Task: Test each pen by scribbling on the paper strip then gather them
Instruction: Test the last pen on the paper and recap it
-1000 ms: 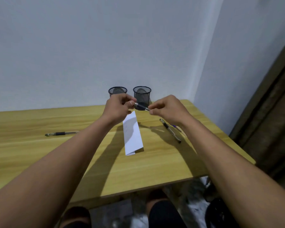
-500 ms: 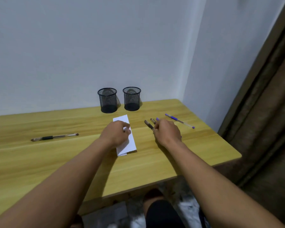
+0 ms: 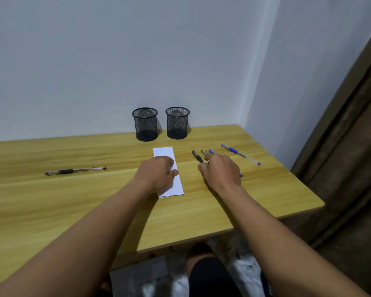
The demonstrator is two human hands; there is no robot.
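Pinning paper strip under curled left hand; right hand is reaching, fingers loose, over pens; I'm risking scattering them off the worktop.

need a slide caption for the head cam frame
Left hand pins the paper strip while right hand reaches pens on the table.

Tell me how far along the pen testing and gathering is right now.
Early. The white paper strip shows no visible scribbles, and both black mesh cups look empty. In hand: the left hand pins the strip; the right hand reaches into the cluster of pens. Left: the blue pen, the black-grip pen, then gathering.
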